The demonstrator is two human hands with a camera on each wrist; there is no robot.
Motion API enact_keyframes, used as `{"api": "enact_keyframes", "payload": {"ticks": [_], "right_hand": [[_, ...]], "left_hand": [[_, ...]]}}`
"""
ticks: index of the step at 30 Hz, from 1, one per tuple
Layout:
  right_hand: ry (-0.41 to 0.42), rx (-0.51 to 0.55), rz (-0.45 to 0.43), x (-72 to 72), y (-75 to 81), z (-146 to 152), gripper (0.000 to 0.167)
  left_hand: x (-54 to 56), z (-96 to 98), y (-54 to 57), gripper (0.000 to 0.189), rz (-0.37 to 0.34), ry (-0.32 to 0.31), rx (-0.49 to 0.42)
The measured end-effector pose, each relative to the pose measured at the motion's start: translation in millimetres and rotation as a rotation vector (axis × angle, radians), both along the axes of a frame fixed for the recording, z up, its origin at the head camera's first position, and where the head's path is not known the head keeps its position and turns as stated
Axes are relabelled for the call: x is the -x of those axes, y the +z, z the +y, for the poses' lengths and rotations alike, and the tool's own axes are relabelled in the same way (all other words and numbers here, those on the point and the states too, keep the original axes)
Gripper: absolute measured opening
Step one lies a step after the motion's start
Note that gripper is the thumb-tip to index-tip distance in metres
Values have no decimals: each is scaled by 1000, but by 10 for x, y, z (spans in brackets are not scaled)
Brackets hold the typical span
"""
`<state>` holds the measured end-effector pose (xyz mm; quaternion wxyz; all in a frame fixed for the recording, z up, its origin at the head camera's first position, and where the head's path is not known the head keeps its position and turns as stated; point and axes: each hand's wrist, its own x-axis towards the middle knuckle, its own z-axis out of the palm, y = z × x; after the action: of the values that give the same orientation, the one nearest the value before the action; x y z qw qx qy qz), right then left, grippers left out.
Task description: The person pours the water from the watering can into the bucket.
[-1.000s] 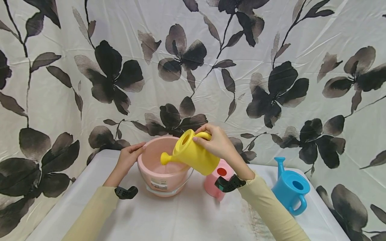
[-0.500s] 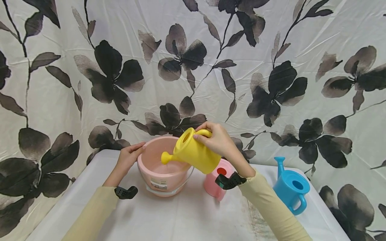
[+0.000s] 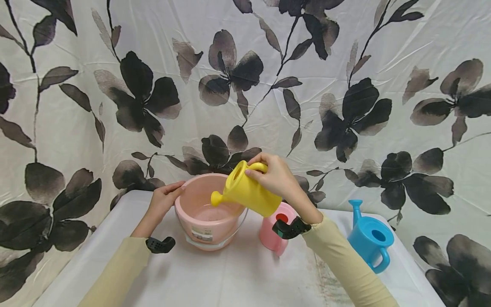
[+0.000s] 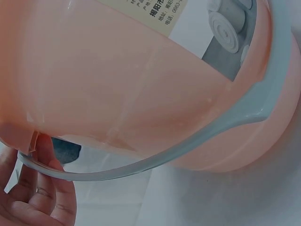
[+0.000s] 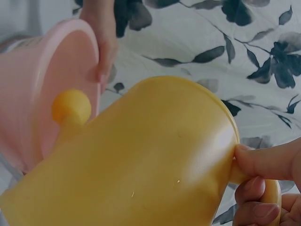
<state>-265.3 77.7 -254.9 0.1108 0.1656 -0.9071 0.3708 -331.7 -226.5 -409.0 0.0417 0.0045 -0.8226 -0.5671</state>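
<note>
My left hand (image 3: 165, 199) grips the left rim of a pale pink bucket (image 3: 224, 230), which stands upright on the table. In the left wrist view, the fingers (image 4: 65, 200) curl at the bucket's edge, where its grey-white carrying handle (image 4: 141, 165) joins. My right hand (image 3: 280, 177) holds a yellow watering can (image 3: 253, 194) by its loop handle, thumb near the filling opening. The can is in the air, tipped to the left, its round spout head (image 3: 216, 198) over the bucket's mouth. The right wrist view shows the can's body (image 5: 155, 150) close up.
A pink watering can (image 3: 272, 238) stands just right of the bucket, partly behind the right wrist. Farther right is a blue watering can (image 3: 370, 241) near the table edge. A flower-print cloth (image 3: 291, 128) hangs behind the white table (image 3: 230, 277).
The yellow watering can has risen slightly and shifted a little to the right with my right hand. My left hand and the bucket have stayed where they were.
</note>
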Motion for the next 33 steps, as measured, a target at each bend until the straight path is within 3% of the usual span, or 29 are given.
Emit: {"api": "enact_keyframes", "payload": {"ticks": [24, 33], "right_hand": [[-58, -79, 24, -221, 26, -258, 22], [-33, -67, 14, -225, 16, -270, 21]], "left_hand": [[-54, -119, -1, 51, 5, -57, -12], [-54, -106, 0, 51, 2, -48, -9]]}}
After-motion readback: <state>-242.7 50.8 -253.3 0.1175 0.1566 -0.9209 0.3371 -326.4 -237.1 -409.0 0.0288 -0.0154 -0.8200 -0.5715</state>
